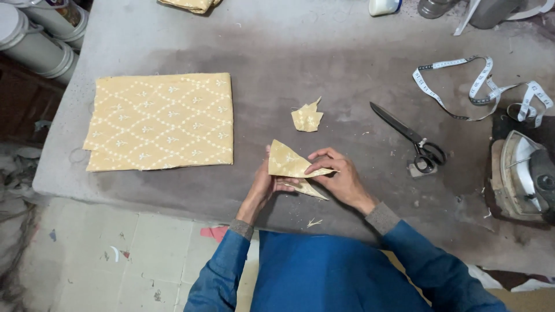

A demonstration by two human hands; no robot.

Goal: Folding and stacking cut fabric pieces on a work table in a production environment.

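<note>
Out on the grey worktable (300,63), a folded yellow patterned cloth (162,121) lies flat to the left. A small yellow scrap (307,117) sits near the middle. Black scissors (409,137) rest to the right, blades apart from the white measuring tape (480,86) curling beyond them. An iron (526,176) stands at the right edge. Pale canisters (40,34) crowd the top-left corner.

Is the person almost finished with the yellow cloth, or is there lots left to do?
Some looks done: the big folded cloth lies flat, and a small cut scrap lies apart beside the black scissors, which are put down. In hand now: the left hand and right hand hold a triangular cloth piece, folding it. The iron sits unused, so pressing may remain.
</note>
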